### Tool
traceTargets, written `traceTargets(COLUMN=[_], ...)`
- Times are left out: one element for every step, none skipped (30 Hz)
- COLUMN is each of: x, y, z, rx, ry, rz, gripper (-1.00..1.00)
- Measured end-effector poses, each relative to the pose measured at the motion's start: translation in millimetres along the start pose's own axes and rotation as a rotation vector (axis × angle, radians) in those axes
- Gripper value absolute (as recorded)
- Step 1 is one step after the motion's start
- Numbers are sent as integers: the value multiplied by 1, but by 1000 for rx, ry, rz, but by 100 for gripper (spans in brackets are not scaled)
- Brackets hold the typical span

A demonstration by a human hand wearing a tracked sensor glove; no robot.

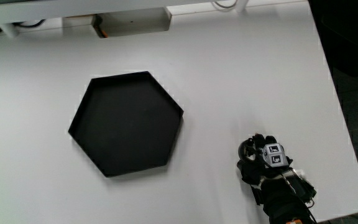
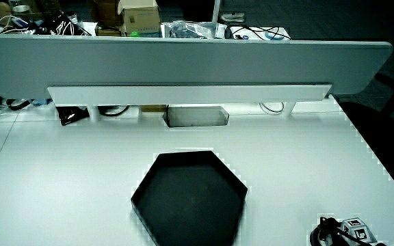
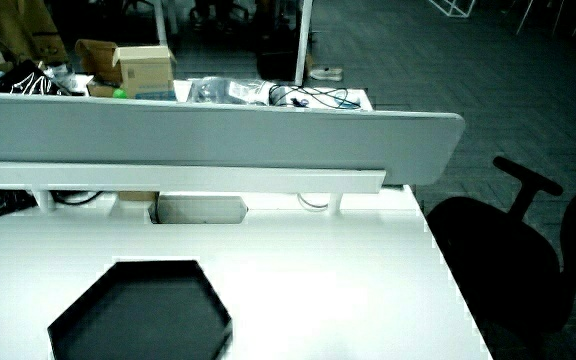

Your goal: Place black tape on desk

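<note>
The hand (image 1: 267, 163) rests low on the table (image 1: 241, 81), near the table's edge closest to the person, with its forearm (image 1: 288, 202) trailing toward that edge. Its fingers curl around a dark ring, apparently the black tape (image 1: 248, 149), which sits on the table surface. In a side view only the cube (image 2: 356, 229) and part of the tape show. A black hexagonal tray (image 1: 127, 122) lies well apart from the hand, farther from the person.
</note>
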Motion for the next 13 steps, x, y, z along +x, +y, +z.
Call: traceTargets(x=[2, 3, 4, 5, 6, 6, 6, 8, 8, 8, 9, 9, 10], y=[-2, -7, -11, -14, -16, -18, -22, -23, -25, -27, -29, -33, -32], z=[1, 7, 9, 13, 14, 15, 20, 19, 20, 20, 21, 25, 19], rx=[20, 48, 79, 86, 98, 114, 131, 142, 149, 155, 170, 172, 170], ry=[37, 48, 55, 68, 79, 81, 83, 90, 87, 93, 89, 98, 103], rz=[16, 26, 30, 40, 44, 44, 50, 56, 51, 59, 52, 62, 61], gripper=[-100, -100, -100, -100, -100, -100, -100, -100, -100, -100, -100, -100, -100])
